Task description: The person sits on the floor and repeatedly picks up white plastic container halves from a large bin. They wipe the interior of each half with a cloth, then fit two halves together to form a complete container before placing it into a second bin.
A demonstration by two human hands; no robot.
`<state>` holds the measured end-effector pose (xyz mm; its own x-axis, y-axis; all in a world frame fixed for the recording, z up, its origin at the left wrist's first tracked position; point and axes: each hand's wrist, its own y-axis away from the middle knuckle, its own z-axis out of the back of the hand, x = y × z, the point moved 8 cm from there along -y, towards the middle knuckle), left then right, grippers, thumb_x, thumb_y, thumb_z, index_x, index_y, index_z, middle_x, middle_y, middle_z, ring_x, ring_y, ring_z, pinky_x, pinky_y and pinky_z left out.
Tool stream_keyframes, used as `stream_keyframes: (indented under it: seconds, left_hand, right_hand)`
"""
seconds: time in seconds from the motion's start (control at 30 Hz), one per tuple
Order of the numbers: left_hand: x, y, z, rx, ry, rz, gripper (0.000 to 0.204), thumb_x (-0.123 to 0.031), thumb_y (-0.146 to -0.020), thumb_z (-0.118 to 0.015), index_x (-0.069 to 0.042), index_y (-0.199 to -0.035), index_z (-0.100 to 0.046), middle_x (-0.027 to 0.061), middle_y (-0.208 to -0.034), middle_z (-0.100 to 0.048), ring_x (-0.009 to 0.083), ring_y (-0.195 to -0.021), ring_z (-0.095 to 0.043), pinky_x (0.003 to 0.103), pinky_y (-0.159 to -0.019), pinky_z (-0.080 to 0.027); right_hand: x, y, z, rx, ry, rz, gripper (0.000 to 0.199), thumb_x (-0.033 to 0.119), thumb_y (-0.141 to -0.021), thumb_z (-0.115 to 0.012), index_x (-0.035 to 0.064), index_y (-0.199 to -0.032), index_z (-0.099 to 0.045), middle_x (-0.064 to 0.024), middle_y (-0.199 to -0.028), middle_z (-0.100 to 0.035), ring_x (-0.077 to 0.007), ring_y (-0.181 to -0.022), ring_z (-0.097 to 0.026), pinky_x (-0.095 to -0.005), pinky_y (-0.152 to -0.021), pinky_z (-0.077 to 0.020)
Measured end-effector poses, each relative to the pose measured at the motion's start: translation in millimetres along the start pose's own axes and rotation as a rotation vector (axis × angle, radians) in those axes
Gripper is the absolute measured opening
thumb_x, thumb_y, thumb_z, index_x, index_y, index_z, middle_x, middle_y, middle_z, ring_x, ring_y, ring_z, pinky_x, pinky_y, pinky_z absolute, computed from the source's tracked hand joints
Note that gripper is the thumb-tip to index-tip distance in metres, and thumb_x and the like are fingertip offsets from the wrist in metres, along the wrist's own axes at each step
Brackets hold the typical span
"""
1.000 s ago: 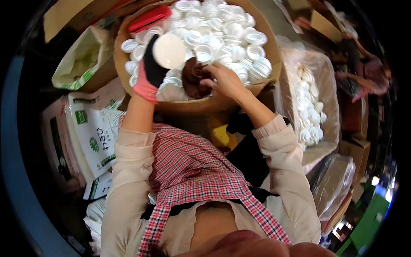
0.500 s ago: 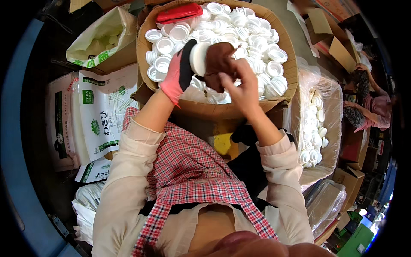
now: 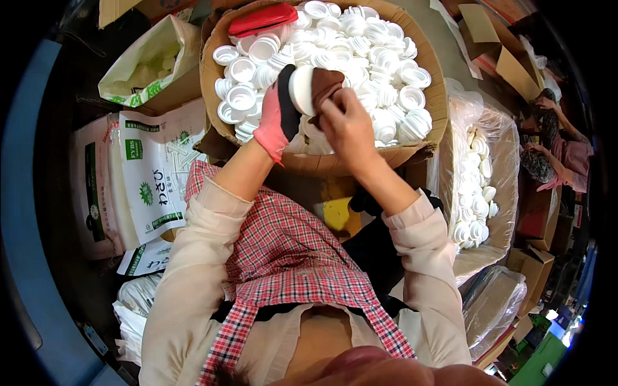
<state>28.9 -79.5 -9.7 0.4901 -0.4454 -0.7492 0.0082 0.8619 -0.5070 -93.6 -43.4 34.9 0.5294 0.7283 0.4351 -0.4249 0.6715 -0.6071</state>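
Note:
My left hand point(image 3: 277, 119), in a pink and black glove, grips a round white plastic cap point(image 3: 300, 92) by its rear side, the smooth face turned right. Against that face my bare right hand point(image 3: 349, 128) presses a brown cloth point(image 3: 327, 83) bunched in its fingers. Part of the cap is covered by the cloth. Both hands are over the near side of a large cardboard box point(image 3: 210, 74) heaped with white threaded caps point(image 3: 360, 55). A red pouch point(image 3: 262, 20) rests on the heap at the far left.
To the right stands a plastic-lined box point(image 3: 504, 212) holding white caps point(image 3: 475, 193). An open white bag point(image 3: 183, 51) with pale pieces is at far left, above printed sacks point(image 3: 151, 174). Another person point(image 3: 570, 157) sits at far right, near open cartons point(image 3: 515, 71).
My right hand and the cloth have moved left, closer against the cap. The cloth is more bunched now. My left hand still holds the cap, shifted slightly.

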Motion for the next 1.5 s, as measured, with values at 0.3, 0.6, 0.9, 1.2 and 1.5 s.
stream_keyframes:
  seconds: [0.3,0.6,0.9,1.2,1.5]
  left_hand:
    - [-8,-5,4,0.052,-0.031,-0.006,0.022,-0.010,-0.082,-0.058,-0.003,-0.103,-0.058,0.0135,-0.093,-0.063,0.0286,-0.087,-0.061,0.036,-0.074,-0.047]
    - [-1,-6,37,0.009,-0.430,-0.210,0.036,-0.030,-0.078,-0.070,-0.015,-0.111,-0.065,0.0053,-0.109,-0.066,0.0243,-0.105,-0.059,0.038,-0.092,-0.044]
    - [-32,-3,-23,0.306,0.380,0.037,0.052,-0.006,-0.078,-0.069,-0.003,-0.124,-0.045,0.0094,-0.116,-0.056,0.0192,-0.105,-0.055,0.031,-0.091,-0.045]
    - [0,17,-76,0.623,0.951,0.603,0.036,-0.028,-0.099,-0.040,-0.001,-0.122,-0.048,0.0149,-0.119,-0.055,0.0282,-0.109,-0.056,0.042,-0.093,-0.047]
    - [6,17,-87,0.629,0.765,0.608,0.026,-0.008,-0.094,-0.050,0.003,-0.117,-0.048,0.0127,-0.114,-0.056,0.0224,-0.105,-0.059,0.031,-0.089,-0.051]
  right_hand:
    - [8,4,2,-0.034,-0.057,0.100,0.023,-0.002,-0.068,-0.061,0.0014,-0.090,-0.061,-0.0145,-0.085,-0.051,-0.0320,-0.078,-0.056,-0.0402,-0.063,-0.0469]
    - [-41,30,-30,0.272,-0.204,-0.283,0.035,0.014,-0.079,-0.068,0.0040,-0.111,-0.057,-0.0132,-0.100,-0.058,-0.0347,-0.080,-0.062,-0.0395,-0.069,-0.0510]
    - [-9,4,25,-0.051,-0.041,0.127,0.068,0.013,-0.059,-0.079,0.0145,-0.121,-0.053,-0.0165,-0.124,-0.045,-0.0371,-0.111,-0.047,-0.0440,-0.093,-0.0402]
    - [-111,118,153,-0.401,-0.775,-0.605,0.058,0.024,-0.079,-0.072,0.0036,-0.127,-0.046,-0.0104,-0.109,-0.057,-0.0170,-0.096,-0.057,-0.0297,-0.082,-0.0471]
    - [-251,419,362,-0.720,0.164,-1.349,0.057,0.027,-0.077,-0.075,-0.0011,-0.120,-0.052,-0.0087,-0.095,-0.060,-0.0146,-0.076,-0.059,-0.0289,-0.061,-0.0513]
